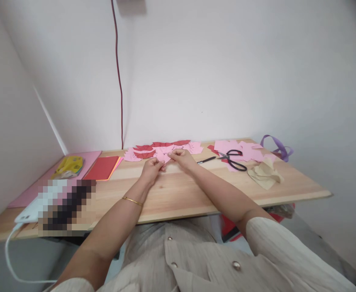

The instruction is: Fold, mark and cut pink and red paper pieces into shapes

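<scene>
Both hands meet over the middle of the table, pinching a small piece of pink paper (165,155) between them. My left hand (151,170) is closed on its lower left edge, fingertips pressed together. My right hand (182,158) grips the upper right side between thumb and fingers. Just behind lie cut red paper shapes (144,154) and cut pink paper shapes (131,154) with jagged edges, in an overlapping row along the wall. A black pen (207,159) rests to the right of my right hand, and beyond it are black-handled scissors (233,159) with their blades slightly apart.
Pink paper scraps (250,151), a purple ribbon (278,147) and a crumpled beige cloth or paper (265,173) occupy the right side. At left are a stack of coloured paper (101,168), a yellow packet (69,167) and a white device (28,213) with a cable.
</scene>
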